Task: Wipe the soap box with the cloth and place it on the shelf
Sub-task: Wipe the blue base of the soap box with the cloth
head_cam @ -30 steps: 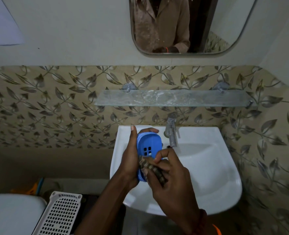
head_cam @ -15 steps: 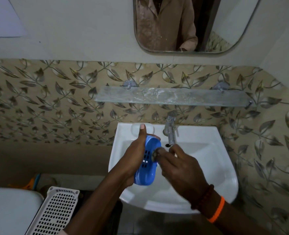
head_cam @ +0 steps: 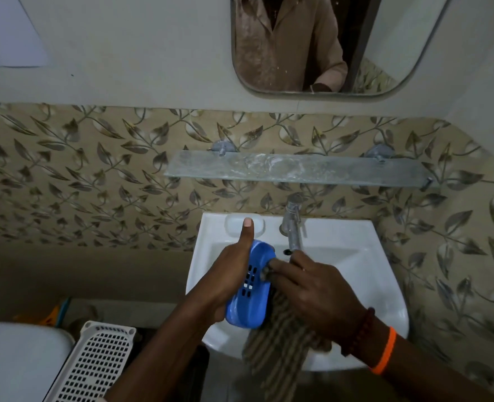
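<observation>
Two hands meet over the white sink (head_cam: 356, 256), and much of what they do is covered by themselves. The left hand (head_cam: 228, 274) grips the blue soap box (head_cam: 250, 297) on edge above the basin's left half, thumb straight up along its back; its other fingers are hidden behind the box. The right hand (head_cam: 312, 294) presses the striped cloth (head_cam: 275, 343) against the box's slotted face with bunched fingertips, though how the fingers pinch the cloth underneath cannot be told. The cloth hangs down past the sink's front edge into shadow. The tap (head_cam: 292, 224) stands at the back edge, its spout just beyond the right knuckles. The glass shelf (head_cam: 295, 169) on the leaf-patterned wall above is smeared. A mirror (head_cam: 391, 47), cut off at the top, shows a beige-shirted torso. At the lower left a perforated white basket (head_cam: 95, 367) leans beside a pale rounded surface, both cut off by the frame.
</observation>
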